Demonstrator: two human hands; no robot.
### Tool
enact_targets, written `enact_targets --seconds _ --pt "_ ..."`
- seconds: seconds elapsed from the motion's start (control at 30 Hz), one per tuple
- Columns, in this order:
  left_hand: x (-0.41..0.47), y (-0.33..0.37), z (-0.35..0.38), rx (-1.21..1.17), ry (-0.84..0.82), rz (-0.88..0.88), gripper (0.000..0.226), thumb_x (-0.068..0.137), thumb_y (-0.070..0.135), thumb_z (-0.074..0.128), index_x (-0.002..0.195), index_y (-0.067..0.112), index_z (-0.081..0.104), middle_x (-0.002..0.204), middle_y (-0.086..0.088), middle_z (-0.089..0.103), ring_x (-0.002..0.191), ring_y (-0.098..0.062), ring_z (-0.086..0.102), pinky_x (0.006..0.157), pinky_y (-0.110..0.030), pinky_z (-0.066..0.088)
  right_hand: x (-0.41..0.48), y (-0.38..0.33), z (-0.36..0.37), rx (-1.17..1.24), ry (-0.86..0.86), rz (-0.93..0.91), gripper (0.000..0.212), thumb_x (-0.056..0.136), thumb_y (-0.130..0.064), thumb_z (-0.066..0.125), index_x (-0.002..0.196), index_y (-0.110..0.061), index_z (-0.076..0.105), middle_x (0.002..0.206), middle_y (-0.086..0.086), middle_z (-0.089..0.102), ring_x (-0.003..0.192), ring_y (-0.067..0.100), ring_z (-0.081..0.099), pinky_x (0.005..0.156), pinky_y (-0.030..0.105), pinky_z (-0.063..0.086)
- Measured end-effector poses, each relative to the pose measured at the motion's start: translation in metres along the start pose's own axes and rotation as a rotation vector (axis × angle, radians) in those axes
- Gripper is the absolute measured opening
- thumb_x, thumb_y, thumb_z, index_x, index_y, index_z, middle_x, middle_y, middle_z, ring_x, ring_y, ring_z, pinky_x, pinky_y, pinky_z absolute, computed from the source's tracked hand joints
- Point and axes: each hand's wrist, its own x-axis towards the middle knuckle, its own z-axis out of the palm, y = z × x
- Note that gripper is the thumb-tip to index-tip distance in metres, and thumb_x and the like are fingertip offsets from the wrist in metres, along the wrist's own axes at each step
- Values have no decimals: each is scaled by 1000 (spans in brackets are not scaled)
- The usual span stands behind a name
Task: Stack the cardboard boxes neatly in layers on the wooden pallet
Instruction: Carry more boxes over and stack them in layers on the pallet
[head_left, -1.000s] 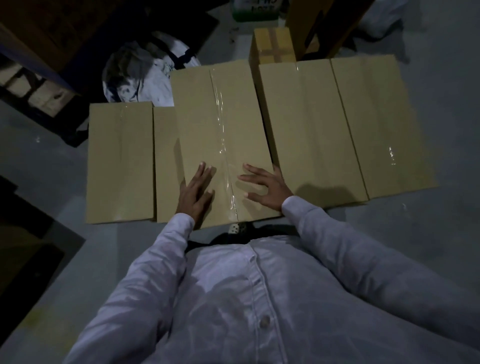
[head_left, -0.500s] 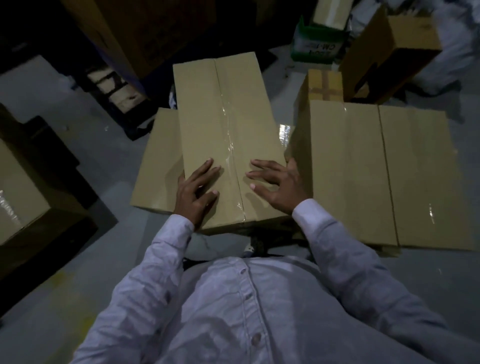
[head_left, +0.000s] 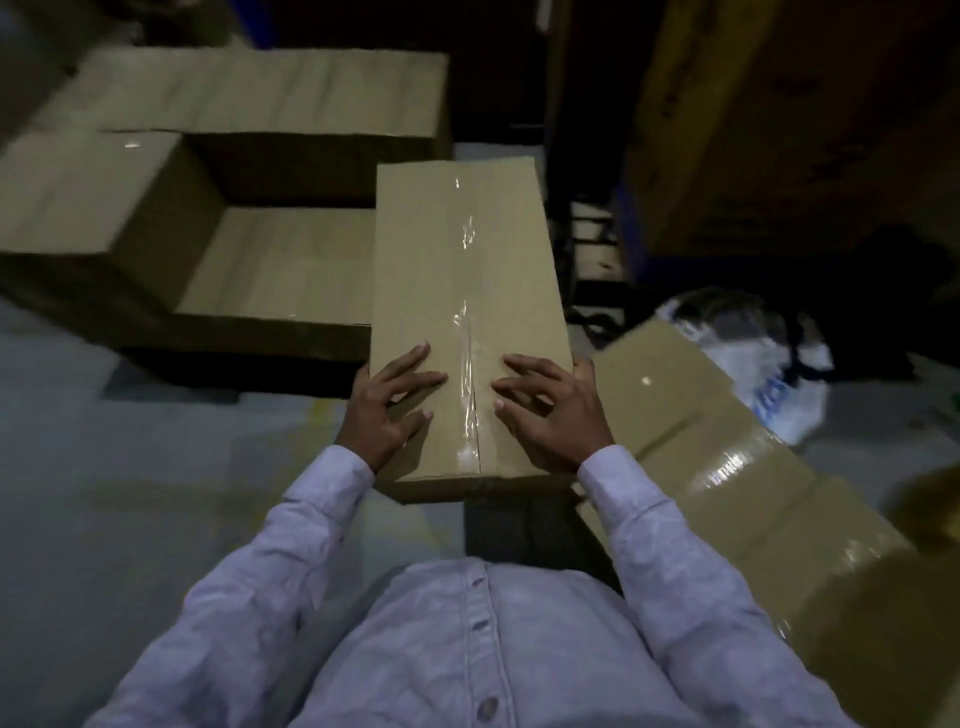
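A long taped cardboard box (head_left: 467, 291) is held in the air in front of me. My left hand (head_left: 390, 406) grips its near left corner, fingers spread on top and thumb round the side edge. My right hand (head_left: 551, 410) grips the near right corner the same way. To the left, touching the held box's left side in view, stands a stack of cardboard boxes (head_left: 83, 208): an upper layer along the back and left, and a lower box top (head_left: 280, 260) showing in the gap. The pallet is hidden in the dark under the stack.
More taped cardboard boxes (head_left: 737, 483) lie on the floor at my right. A plastic bag (head_left: 769, 374) sits behind them. A large brown crate (head_left: 779, 130) and dark shelving fill the back right. Grey concrete floor (head_left: 130, 493) lies to my left.
The box has been lifted off the row on the floor, and I have turned left with it. The stack has come into view; both hands keep their hold on the near end.
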Motion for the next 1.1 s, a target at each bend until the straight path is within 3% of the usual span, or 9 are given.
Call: enact_targets --seconds 0.1,0.13,0.2,0.27,0.4,0.5,0.63,0.87,1.1 --pt "-25 -47 -68 53 120 -69 48 84 29 78 131 35 75 163 14 49 145 -23 50 114 -62 38 48 -51 59 4 -109 -110 31 95 -63 68 119 -46 78 145 -37 56 139 21 44 118 21 12" --pt "-34 -60 -89 68 153 -92 48 84 30 78 132 35 75 163 15 48 144 -24 50 115 -61 39 63 -67 79 11 -137 -145 32 96 -64 67 120 -46 78 146 -37 55 138 20 45 116 19 13" --pt "-54 -85 -125 93 205 -168 49 84 32 77 132 39 73 163 18 47 143 -27 50 115 -60 39 87 -98 115 27 -200 -200 35 95 -68 65 121 -47 78 147 -37 53 139 21 44 119 35 30" --pt "-76 -106 -155 116 255 -239 48 86 35 76 133 41 72 164 19 45 142 -29 49 114 -59 39 106 -126 149 36 -256 -241 37 94 -72 63 120 -49 77 147 -37 54 144 26 42 119 54 36" --pt "-103 -147 -201 108 352 -324 45 88 38 75 133 40 72 163 20 46 143 -25 47 115 -61 38 144 -174 209 30 -349 -309 32 95 -71 61 115 -53 78 146 -37 54 148 25 39 122 44 21" --pt "-106 -179 -225 70 384 -410 44 88 44 73 131 43 72 163 23 45 142 -28 46 115 -63 39 173 -197 247 32 -414 -294 30 95 -68 63 115 -53 78 145 -36 55 149 28 30 123 54 22" --pt "-87 -241 -266 56 373 -467 43 88 42 72 131 46 71 162 27 43 143 -27 43 114 -63 41 226 -216 308 32 -455 -281 30 96 -72 60 114 -56 77 146 -39 53 153 26 32 129 62 14" --pt "0 -362 -357 18 272 -476 45 93 21 79 131 45 71 161 31 42 146 -20 40 116 -62 42 349 -265 392 19 -477 -174 28 98 -65 61 118 -51 76 147 -39 50 139 -1 23 128 65 14" --pt "79 -449 -443 -40 183 -415 47 83 29 78 128 45 73 160 31 44 142 -20 40 116 -59 38 439 -308 444 -4 -407 -93 26 98 -61 65 116 -47 78 147 -32 55 119 -35 15 128 67 12"
